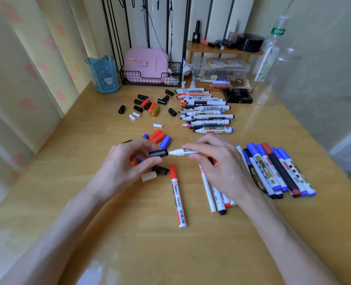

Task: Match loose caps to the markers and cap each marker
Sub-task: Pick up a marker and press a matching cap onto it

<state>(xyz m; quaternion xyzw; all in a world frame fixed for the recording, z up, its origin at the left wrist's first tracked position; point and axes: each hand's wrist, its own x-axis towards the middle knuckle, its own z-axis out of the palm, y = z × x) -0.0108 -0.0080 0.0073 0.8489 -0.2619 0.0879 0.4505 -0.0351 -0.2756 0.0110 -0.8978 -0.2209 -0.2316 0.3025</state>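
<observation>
My left hand (127, 161) pinching black plastic cap (158, 153), right hand (215, 159) gripping white whiteboard marker (182, 151), cap mouth at marker tip, above wooden worktop (150, 243).

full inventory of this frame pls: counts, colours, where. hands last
uncapped markers: roughly a dozen, white barrels, stacked far centre
capped markers: about seven, blue, red, black caps, row at right
red-capped marker: one, near centre
loose markers: a few, white, partly under the right hand
far caps: over a dozen, black, red, white, one gold, left of the stack
near caps: several, red and blue, beyond the hands
translucent cap: one, by the left hand
blue cup: one, far left
wire basket: one, black, back centre
clear box: one, back right
bottles: two, clear, far right
table: one, yellow wood
left hand: grip on black cap
right hand: grip on held marker, tip at the cap's mouth
</observation>
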